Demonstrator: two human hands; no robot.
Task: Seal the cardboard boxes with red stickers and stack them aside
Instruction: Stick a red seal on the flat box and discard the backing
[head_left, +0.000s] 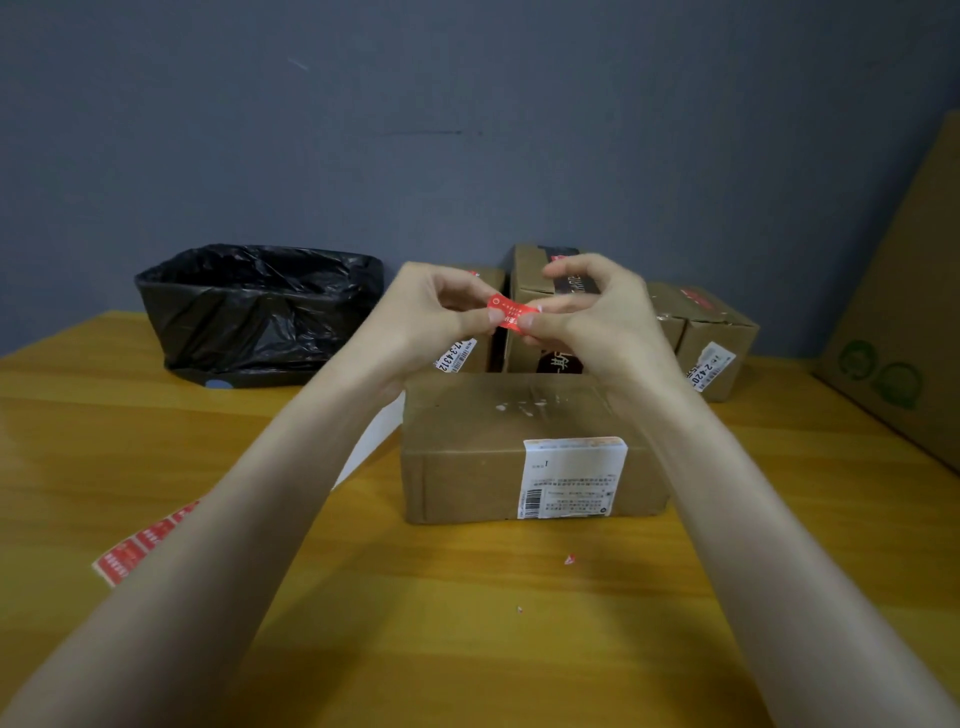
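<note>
A brown cardboard box (478, 447) with a white shipping label sits on the wooden table in front of me. Above its far edge, my left hand (431, 317) and my right hand (597, 317) pinch a small red sticker (511, 312) between thumbs and fingertips, one hand at each end. The sticker is in the air, apart from the box. A strip of red stickers (135, 551) lies at the left, partly hidden under my left forearm, beside a white backing sheet (374, 441).
Three cardboard boxes stand by the grey wall behind my hands: one (467, 358), a taller one (535, 275), and one at the right (717, 332) with red stickers on top. A black-bagged bin (249, 306) sits at back left. A large flat carton (904, 322) leans at right.
</note>
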